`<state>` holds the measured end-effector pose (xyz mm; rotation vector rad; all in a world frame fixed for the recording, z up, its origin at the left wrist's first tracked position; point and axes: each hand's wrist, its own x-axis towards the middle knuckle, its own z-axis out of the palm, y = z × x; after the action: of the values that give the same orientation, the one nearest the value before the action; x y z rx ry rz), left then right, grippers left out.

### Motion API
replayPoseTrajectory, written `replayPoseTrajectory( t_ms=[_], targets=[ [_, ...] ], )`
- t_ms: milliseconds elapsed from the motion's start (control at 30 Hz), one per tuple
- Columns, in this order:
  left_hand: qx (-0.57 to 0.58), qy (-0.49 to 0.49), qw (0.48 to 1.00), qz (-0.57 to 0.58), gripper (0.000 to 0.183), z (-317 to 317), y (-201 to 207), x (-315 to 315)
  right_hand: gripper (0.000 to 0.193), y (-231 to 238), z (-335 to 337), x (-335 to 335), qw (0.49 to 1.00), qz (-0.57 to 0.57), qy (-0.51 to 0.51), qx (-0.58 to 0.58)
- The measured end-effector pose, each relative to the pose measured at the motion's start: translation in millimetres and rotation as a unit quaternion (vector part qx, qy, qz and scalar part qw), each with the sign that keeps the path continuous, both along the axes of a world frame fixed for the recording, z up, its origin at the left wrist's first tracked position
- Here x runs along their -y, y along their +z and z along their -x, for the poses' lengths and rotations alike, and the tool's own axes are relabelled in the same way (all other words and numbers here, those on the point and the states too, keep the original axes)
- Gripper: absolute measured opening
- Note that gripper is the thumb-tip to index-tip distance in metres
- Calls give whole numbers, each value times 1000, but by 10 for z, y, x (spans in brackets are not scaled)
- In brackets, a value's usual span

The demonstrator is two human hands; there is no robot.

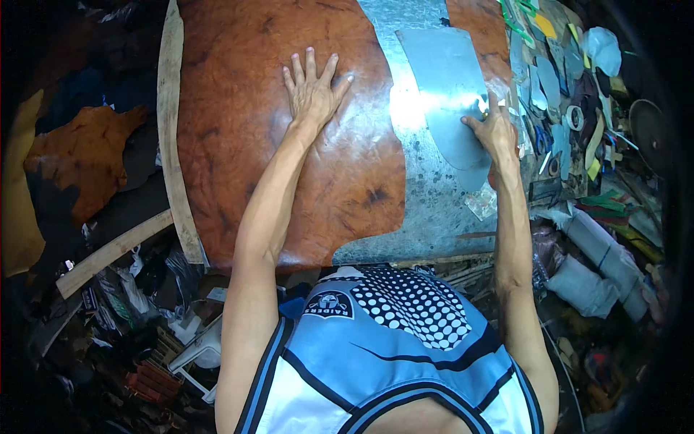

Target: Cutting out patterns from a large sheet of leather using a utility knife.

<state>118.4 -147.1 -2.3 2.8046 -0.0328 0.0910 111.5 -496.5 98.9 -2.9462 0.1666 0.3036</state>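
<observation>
A large sheet of mottled brown leather (289,159) lies over a metal-topped table (441,224). My left hand (313,94) rests on it palm down, fingers spread, holding nothing. To its right, a smooth grey template-like panel (441,94) with a rounded lower end lies partly on the bare metal and partly over more brown leather (495,43). My right hand (495,134) is at the panel's right edge. Its thumb touches the panel and the index finger points away, apart from the thumb. The other fingers are partly hidden, and I see no tool in them.
Flat shoe-pattern-like pieces, a tape roll (575,118) and scissors (554,165) crowd the right side. Wrapped white bundles (584,286) lie below them. A wooden strip (172,130) edges the table's left. Further left lies another leather piece (87,155); a white plastic stool (202,354) stands below.
</observation>
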Motion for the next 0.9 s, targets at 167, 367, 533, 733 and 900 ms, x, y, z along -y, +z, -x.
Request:
replayPoseTrajectory(
  t_ms=[167,367,533,733,900],
  targets=[
    [3,-14,999,-38,68,398,54,358,47,-4,-127,361,991,-38,21,127],
    [-47,-170,984,8,69,1898,447,983,18,635,6,397,964,-236,-94,76],
    [-108,-296,939,138,67,2709,551,856,28,1305,177,-63,977,-94,26,188],
    [-87,-249,895,360,29,2871,636,72,26,1910,358,-306,939,100,137,300],
    [-6,-209,967,148,41,2658,674,-253,27,2215,609,-646,932,100,119,326]
  ],
)
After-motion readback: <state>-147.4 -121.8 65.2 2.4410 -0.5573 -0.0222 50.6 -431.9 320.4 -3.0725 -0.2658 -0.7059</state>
